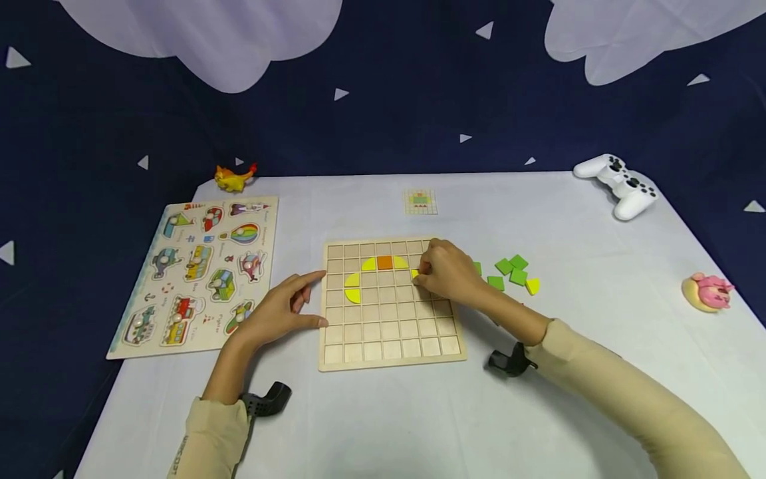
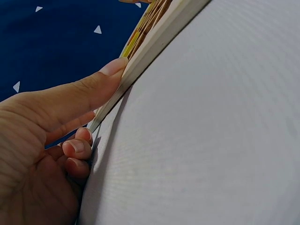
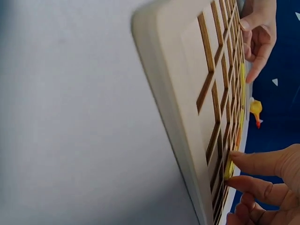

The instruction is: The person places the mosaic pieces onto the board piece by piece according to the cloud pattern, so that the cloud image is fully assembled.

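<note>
One yellow tile [image 1: 415, 273] pinched in right hand [image 1: 449, 269], thumb and forefinger closed to its width; tile's at the far-right part of the gridded wooden board [image 1: 391, 330], right and nearside of orange square [image 1: 385, 263], long axis hidden. Left hand [image 1: 276, 311], thumb and forefinger spread, touches the opposite edge.

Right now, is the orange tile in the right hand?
No, the right hand pinches a yellow piece; the orange tile lies on the board.
</note>
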Demonstrator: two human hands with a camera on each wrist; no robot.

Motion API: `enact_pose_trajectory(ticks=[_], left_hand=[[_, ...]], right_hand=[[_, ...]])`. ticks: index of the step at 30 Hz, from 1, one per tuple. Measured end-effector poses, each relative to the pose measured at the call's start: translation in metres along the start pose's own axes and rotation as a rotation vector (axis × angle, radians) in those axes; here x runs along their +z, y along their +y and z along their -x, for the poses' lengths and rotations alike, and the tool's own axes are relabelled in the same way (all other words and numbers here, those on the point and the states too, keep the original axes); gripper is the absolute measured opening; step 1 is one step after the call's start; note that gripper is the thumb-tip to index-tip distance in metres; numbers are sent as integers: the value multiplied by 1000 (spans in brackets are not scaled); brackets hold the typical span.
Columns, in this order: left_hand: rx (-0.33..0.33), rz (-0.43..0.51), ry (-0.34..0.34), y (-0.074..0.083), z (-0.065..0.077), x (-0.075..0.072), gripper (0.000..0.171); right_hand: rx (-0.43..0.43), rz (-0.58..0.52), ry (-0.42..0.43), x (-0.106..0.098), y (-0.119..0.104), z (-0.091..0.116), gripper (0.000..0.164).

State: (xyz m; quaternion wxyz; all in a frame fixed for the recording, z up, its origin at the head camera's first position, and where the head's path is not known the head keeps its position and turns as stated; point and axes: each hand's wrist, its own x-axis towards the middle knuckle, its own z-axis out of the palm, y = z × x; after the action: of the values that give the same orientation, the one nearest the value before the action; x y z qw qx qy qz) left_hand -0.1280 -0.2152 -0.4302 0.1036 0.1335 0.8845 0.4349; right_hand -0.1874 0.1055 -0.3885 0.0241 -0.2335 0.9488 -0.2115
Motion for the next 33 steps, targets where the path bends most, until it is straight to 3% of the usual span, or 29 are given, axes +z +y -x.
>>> enact_pose_trajectory(ticks=[7, 13, 19, 33], left_hand=[[-9, 14, 1, 1, 0, 1, 83], [-14, 17, -3, 1, 0, 2, 84], [-14, 9, -1, 2, 1, 0, 85], [-3, 4, 0, 2, 0, 0, 84]], right_hand=[[33, -9, -45, -4, 3, 1, 16], [15, -25, -25, -12, 16, 11, 21], [44, -22, 10, -28, 41, 29, 31], [157, 17, 139, -57, 108, 84, 28]])
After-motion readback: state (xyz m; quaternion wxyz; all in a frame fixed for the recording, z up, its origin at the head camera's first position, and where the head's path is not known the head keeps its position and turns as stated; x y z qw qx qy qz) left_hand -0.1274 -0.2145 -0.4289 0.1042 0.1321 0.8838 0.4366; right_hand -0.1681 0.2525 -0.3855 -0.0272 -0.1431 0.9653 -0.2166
